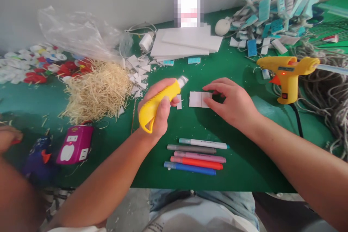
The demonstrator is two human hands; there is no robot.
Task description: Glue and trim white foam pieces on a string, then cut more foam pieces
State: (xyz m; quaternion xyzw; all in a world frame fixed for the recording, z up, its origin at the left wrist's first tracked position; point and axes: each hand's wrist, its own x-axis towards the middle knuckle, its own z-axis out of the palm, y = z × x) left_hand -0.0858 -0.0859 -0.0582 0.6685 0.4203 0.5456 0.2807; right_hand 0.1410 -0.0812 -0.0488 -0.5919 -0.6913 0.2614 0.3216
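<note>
A yellow utility knife (157, 110) is gripped in my left hand (160, 116), its metal tip pointing up and to the right. Below the tip, a small white piece (179, 102) lies by my left fingers, partly hidden. My right hand (231, 101) is spread, with thumb and index finger resting at the right end of a white foam rectangle (195, 99). A thin line crosses that rectangle near its right part. Several markers (194, 156) lie in a row on the green table nearer to me.
A yellow hot glue gun (289, 79) stands at right beside grey cord (323, 108). White boards (185, 41) are stacked at the back. Straw (95, 90), a purple power adapter (75, 144) and another person's hand (10, 136) are at left. Blue-white scraps (274, 18) pile up at back right.
</note>
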